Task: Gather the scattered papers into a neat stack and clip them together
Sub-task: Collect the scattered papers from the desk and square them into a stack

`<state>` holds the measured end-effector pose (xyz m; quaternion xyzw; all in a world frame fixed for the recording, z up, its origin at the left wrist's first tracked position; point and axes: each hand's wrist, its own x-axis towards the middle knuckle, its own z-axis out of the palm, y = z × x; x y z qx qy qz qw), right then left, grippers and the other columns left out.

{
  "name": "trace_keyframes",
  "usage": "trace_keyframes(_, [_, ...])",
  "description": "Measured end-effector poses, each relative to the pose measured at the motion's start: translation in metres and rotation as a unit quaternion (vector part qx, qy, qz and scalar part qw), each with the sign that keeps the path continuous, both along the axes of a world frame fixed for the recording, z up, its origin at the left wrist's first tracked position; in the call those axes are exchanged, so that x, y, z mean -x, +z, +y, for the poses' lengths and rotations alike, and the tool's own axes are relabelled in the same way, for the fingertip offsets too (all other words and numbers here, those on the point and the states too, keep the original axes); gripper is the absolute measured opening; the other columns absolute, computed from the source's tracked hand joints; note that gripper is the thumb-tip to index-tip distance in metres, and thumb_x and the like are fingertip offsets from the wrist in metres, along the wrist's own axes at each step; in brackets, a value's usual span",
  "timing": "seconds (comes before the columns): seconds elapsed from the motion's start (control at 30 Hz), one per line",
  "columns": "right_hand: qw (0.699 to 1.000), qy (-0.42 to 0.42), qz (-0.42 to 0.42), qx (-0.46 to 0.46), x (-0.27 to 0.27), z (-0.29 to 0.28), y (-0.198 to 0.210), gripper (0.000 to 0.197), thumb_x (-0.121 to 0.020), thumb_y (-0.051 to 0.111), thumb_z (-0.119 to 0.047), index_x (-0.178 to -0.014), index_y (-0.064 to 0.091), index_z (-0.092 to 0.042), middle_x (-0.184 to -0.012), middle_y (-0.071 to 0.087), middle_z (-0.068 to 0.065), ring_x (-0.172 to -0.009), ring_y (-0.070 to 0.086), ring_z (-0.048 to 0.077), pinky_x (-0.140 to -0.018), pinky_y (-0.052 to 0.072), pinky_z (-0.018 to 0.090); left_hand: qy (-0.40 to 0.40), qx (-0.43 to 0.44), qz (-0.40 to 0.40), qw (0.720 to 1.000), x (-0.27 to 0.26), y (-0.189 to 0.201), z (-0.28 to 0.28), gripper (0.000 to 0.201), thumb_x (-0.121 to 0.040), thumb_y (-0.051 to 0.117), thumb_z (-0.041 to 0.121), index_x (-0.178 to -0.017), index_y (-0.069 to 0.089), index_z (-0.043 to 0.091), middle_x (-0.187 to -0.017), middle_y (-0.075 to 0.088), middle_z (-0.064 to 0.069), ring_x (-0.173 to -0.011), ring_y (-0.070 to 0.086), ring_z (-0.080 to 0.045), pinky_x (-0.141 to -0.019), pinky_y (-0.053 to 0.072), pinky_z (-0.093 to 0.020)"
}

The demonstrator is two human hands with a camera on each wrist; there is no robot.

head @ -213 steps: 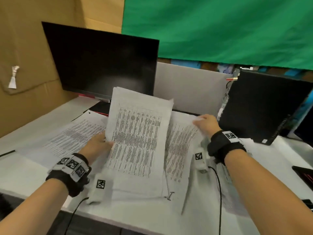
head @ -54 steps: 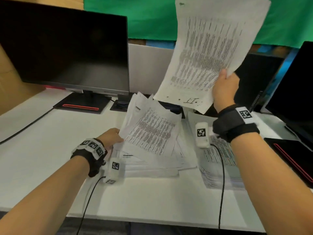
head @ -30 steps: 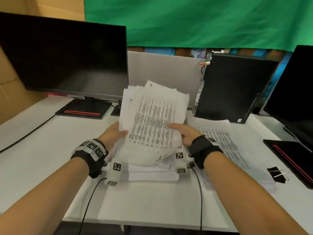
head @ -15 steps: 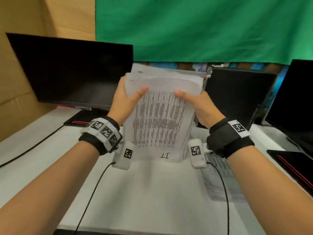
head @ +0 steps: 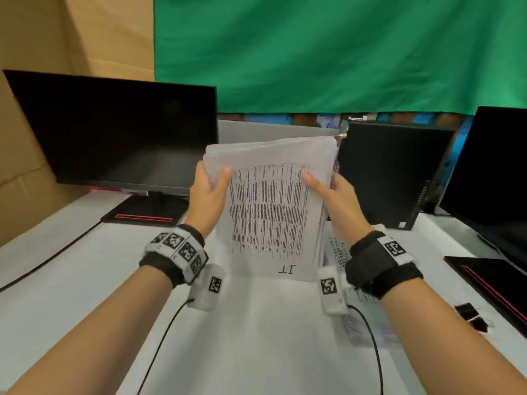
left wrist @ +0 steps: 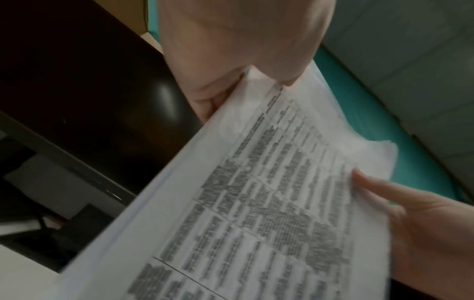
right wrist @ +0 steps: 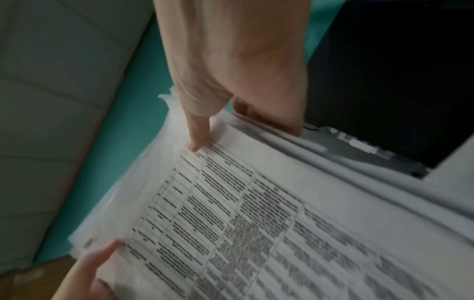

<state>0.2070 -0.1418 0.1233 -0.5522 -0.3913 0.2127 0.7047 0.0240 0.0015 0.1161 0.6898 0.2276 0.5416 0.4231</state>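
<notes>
A thick stack of printed papers (head: 271,212) stands upright over the white table (head: 256,337), with its lower edge at or just above the surface. My left hand (head: 212,181) grips the stack's left edge, thumb on the front sheet. My right hand (head: 322,183) grips the right edge the same way. The sheets' upper edges are slightly uneven. In the left wrist view my left hand (left wrist: 231,67) pinches the papers (left wrist: 256,213). In the right wrist view my right hand (right wrist: 205,121) pinches the papers (right wrist: 269,223). Black binder clips (head: 472,316) lie at the table's right.
More printed sheets (head: 362,329) lie flat on the table under my right wrist. A black monitor (head: 119,132) stands at the back left and a black computer case (head: 390,172) at the back right. Another monitor (head: 496,172) stands at the far right, its base (head: 490,277) beside the clips.
Over the last second both hands lifted the gathered stack off the table and stood it upright. Since half a second ago it has come down a little toward the table.
</notes>
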Motion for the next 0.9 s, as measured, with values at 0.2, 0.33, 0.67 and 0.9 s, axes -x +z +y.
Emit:
trace_keyframes(0.2, [0.996, 0.002, 0.044, -0.082, 0.012, 0.019, 0.030, 0.022, -0.092, 0.067, -0.020, -0.113, 0.065, -0.015, -0.115, 0.072, 0.015, -0.106, 0.070, 0.029, -0.094, 0.055, 0.048, 0.081, -0.030, -0.081, 0.993, -0.035, 0.039, -0.021, 0.020, -0.090, 0.033, -0.004, -0.103, 0.037, 0.011, -0.083, 0.045, 0.012, -0.068, 0.045, 0.002, -0.058, 0.038, -0.004])
trace_keyframes(0.33, [0.999, 0.006, 0.037, -0.034, 0.001, 0.011, -0.002, 0.032, -0.091, 0.068, -0.029, -0.120, 0.065, -0.015, -0.117, 0.072, 0.008, -0.109, 0.069, 0.025, -0.097, 0.054, 0.044, 0.071, 0.038, -0.016, 0.997, -0.027, 0.005, -0.006, 0.025, -0.089, 0.043, 0.004, -0.110, 0.037, 0.015, -0.092, 0.051, 0.011, -0.077, 0.050, 0.001, -0.067, 0.043, -0.014])
trace_keyframes(0.67, [0.998, -0.027, 0.038, -0.043, 0.013, 0.031, 0.010, 0.017, -0.086, 0.074, -0.024, -0.098, 0.065, -0.032, -0.107, 0.071, -0.007, -0.108, 0.066, 0.014, -0.097, 0.052, 0.032, 0.106, -0.023, -0.036, 0.993, -0.042, 0.010, -0.013, 0.013, -0.094, 0.030, 0.004, -0.102, 0.035, 0.012, -0.093, 0.054, -0.003, -0.073, 0.051, -0.010, -0.055, 0.037, -0.009])
trace_keyframes(0.9, [0.993, -0.015, 0.050, 0.110, 0.004, 0.016, -0.067, 0.041, -0.084, 0.075, -0.036, -0.121, 0.064, -0.024, -0.119, 0.071, 0.001, -0.113, 0.066, 0.019, -0.089, 0.053, 0.029, 0.074, 0.100, 0.239, 0.963, -0.019, -0.063, 0.009, 0.025, -0.098, 0.028, 0.011, -0.116, 0.041, 0.001, -0.106, 0.052, -0.013, -0.081, 0.043, -0.023, -0.071, 0.031, -0.029])
